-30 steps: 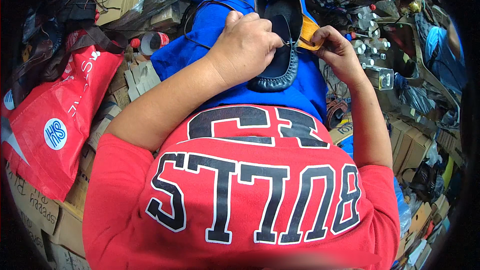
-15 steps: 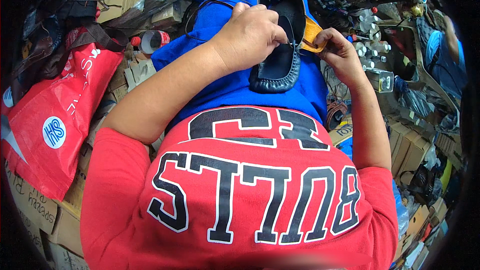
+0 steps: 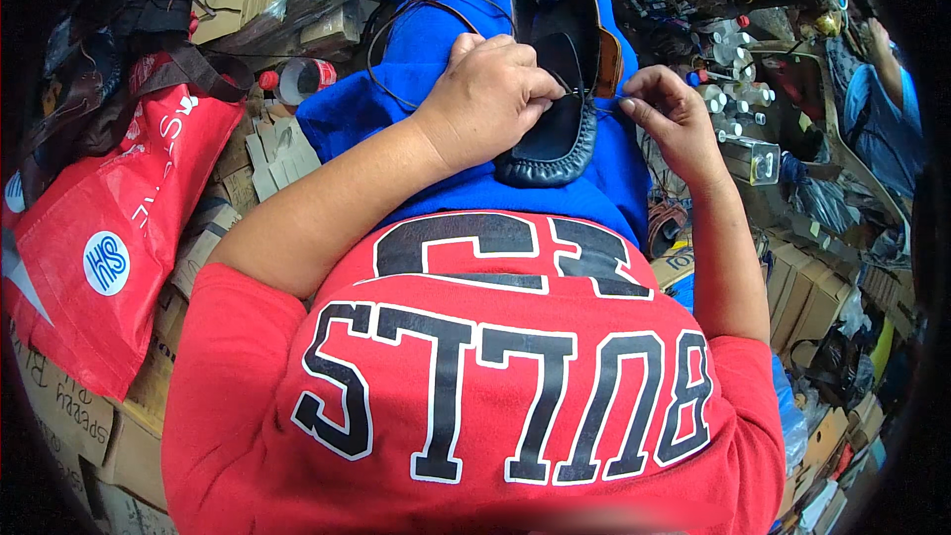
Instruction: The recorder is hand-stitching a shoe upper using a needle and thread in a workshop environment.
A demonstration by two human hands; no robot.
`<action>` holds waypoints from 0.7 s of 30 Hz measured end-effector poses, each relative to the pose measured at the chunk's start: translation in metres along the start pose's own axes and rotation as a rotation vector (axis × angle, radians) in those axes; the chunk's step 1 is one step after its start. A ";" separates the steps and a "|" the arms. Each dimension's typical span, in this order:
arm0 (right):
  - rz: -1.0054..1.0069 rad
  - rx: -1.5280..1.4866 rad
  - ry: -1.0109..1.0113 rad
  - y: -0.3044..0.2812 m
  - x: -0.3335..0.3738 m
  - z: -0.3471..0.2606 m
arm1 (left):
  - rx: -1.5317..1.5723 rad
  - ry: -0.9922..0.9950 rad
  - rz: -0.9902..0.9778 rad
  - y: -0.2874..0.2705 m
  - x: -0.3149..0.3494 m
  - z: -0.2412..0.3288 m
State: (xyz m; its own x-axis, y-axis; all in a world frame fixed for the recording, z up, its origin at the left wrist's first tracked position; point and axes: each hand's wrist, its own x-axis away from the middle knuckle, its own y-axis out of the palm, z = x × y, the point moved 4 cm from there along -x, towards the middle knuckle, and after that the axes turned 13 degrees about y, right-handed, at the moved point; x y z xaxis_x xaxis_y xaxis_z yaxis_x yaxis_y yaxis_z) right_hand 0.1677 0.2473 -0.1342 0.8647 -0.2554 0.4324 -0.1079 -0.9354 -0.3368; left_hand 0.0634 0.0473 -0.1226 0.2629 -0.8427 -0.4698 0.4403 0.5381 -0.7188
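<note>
A black moccasin shoe (image 3: 565, 154) with a gathered toe seam lies on blue cloth (image 3: 436, 50) over my lap, its toe toward me. My left hand (image 3: 490, 89) is over the shoe's left edge, thumb and fingertips pinched on a thin needle-like piece at the opening. A long dark lace (image 3: 372, 54) loops away behind that hand. My right hand (image 3: 674, 114) is just off the shoe's right side, thumb and forefinger pinched together on what looks like a thin strand from the shoe. Beside it, a brown leather flap (image 3: 609, 64) stands along the shoe's side.
To the left are a red bag (image 3: 124, 228) and a plastic bottle (image 3: 302, 81) with a red cap. Several small bottles (image 3: 738, 99) stand at the right, near a clear square container (image 3: 751, 159). Cardboard boxes (image 3: 807, 282) are stacked at the lower right.
My right hand has let go of the leather flap, which has sprung back against the shoe, and has moved slightly right and down. My left hand has shifted slightly down, still pinching.
</note>
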 end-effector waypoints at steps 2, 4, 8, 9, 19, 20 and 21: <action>0.002 0.064 -0.075 0.001 0.000 -0.006 | 0.001 -0.008 -0.005 0.001 0.001 0.001; 0.006 0.130 -0.150 0.002 0.001 -0.014 | 0.003 -0.015 -0.009 0.001 0.003 0.001; -0.068 0.081 -0.031 0.002 -0.002 -0.011 | 0.016 -0.024 -0.007 0.000 0.000 0.001; -0.096 0.060 -0.029 0.001 -0.004 -0.010 | 0.024 -0.029 -0.023 0.001 -0.002 0.000; -0.296 0.024 -0.004 -0.007 -0.025 -0.006 | 0.048 0.121 -0.066 0.007 -0.021 -0.026; -0.306 0.028 0.003 -0.007 -0.026 -0.006 | 0.023 0.133 -0.091 0.006 -0.022 -0.027; -0.317 0.033 0.010 -0.007 -0.027 -0.007 | 0.022 0.131 -0.089 0.006 -0.021 -0.027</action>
State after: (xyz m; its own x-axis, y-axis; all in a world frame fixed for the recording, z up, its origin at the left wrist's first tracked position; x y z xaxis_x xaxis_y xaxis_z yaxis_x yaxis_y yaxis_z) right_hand 0.1418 0.2587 -0.1379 0.8480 0.0448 0.5281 0.1821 -0.9604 -0.2108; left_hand 0.0372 0.0688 -0.1304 0.1085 -0.8766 -0.4688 0.4760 0.4598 -0.7497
